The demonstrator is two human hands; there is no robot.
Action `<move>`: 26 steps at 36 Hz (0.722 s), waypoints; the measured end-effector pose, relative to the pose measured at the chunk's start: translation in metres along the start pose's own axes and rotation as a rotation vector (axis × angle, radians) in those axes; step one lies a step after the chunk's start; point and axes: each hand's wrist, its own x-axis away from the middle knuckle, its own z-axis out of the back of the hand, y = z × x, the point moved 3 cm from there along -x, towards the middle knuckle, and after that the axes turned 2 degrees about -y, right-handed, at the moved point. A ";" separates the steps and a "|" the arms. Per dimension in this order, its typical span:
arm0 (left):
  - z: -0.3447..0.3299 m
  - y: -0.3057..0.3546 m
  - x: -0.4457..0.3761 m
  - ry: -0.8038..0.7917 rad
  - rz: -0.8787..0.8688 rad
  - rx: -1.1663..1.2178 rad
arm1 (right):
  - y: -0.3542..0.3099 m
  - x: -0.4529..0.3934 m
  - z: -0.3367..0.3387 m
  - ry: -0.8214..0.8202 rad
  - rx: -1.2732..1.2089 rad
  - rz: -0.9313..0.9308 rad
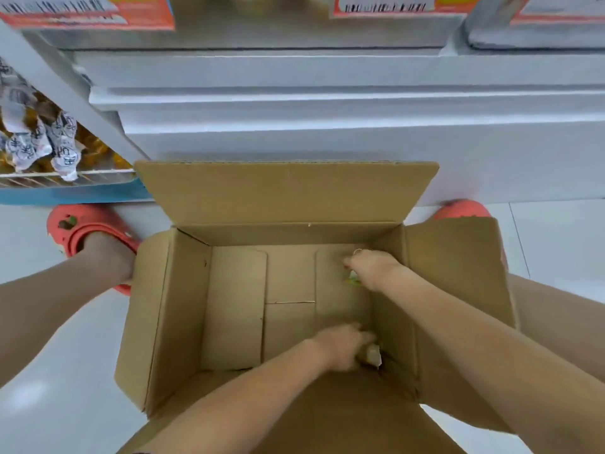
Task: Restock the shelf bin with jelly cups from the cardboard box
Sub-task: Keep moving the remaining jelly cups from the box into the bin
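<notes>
Jelly cups are nearly gone from the cardboard box (pixel 235 306): only two small items show, both at its right side. One is a green and yellow scrap of packaging, probably a jelly cup (pixel 353 279), tucked under the right hand (pixel 371 268) near the far right corner of the box floor. The right hand's fingers are curled down over it, so the grip looks clenched on that cup, though most of the cup is hidden beneath the palm. The other is a pale, whitish cup (pixel 373 354) in the near right corner, against the right wall. The left hand (pixel 343 347) reaches across the box to it, fingers bent toward it and touching it; motion blur leaves it unclear whether that grip has actually closed on the cup or only rests against it.

The rest of the box floor shows bare brown flaps. The box stands on a pale tiled floor (pixel 65 371) with all four top flaps folded open, the far flap leaning toward a white shelf base (pixel 327 126). Red clogs (pixel 85 237) sit on either side of the box. At the far left, a lower shelf bin (pixel 65 191) with a blue front edge holds wrapped sweets (pixel 42 139). Orange price labels (pixel 88 11) line the shelf edge above.
</notes>
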 end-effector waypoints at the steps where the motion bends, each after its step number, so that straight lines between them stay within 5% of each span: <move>1: -0.002 0.003 -0.008 -0.007 0.011 0.059 | 0.003 -0.004 -0.003 -0.016 0.014 0.003; 15: -0.043 -0.006 -0.056 0.092 0.171 0.400 | 0.028 -0.040 -0.011 -0.130 -0.095 0.003; 26: 0.005 -0.040 0.005 0.310 0.112 0.669 | 0.024 -0.008 0.009 0.034 -1.012 0.076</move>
